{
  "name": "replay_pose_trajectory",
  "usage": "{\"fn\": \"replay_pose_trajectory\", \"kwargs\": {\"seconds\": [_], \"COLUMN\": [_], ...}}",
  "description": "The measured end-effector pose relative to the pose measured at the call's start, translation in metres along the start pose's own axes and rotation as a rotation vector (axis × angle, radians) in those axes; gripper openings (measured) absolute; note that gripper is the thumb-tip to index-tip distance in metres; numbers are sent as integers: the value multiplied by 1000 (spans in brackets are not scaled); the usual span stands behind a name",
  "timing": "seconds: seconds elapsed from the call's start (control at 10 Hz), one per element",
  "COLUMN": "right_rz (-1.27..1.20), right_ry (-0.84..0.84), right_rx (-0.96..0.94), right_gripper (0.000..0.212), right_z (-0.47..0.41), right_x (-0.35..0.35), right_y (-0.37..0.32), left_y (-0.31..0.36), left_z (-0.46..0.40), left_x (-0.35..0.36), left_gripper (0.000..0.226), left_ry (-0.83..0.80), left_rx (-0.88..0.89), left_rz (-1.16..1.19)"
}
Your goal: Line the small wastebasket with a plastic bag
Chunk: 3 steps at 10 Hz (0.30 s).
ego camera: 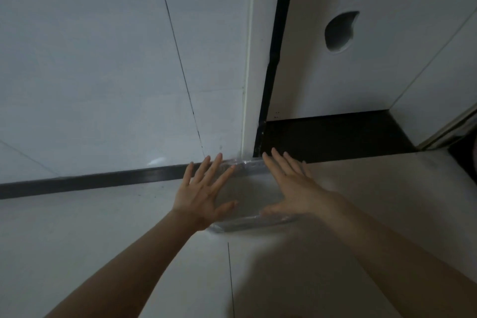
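Pale tiled floor seen, bordered by dark baseboard strip along wall. Clear plastic bag spread flat on floor, pressed by left hand and right hand.

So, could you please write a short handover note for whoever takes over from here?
Left hand: open, flat, fingers spread on the clear plastic bag.
Right hand: open, flat on the bag's other side.
The bag lies on the floor near the wall.
Wastebasket: not in view.
Done: bag laid out flat.
Left: open the bag, find the basket, line it.
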State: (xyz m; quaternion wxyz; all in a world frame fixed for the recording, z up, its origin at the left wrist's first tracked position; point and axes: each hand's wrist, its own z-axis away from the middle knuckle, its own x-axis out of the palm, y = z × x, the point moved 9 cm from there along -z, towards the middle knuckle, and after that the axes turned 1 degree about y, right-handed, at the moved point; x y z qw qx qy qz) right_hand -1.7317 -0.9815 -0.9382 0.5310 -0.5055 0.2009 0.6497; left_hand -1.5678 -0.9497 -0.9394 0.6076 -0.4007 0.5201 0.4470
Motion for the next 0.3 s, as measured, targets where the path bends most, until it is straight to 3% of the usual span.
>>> {"fn": "replay_pose_trajectory", "kwargs": {"seconds": [0.1,0.3], "right_rz": [-28,-23], "right_ry": [92,211], "right_rx": [-5,34], "right_gripper": [91,72], "right_z": [17,70], "right_x": [-43,-181], "right_y": [-28,-96], "left_y": [-8,-28], "left_z": [9,31], "left_x": [-45,-207], "left_gripper": [71,69], "left_ry": [-1,36], "left_rx": [-100,-234], "left_rz": [-7,-33]}}
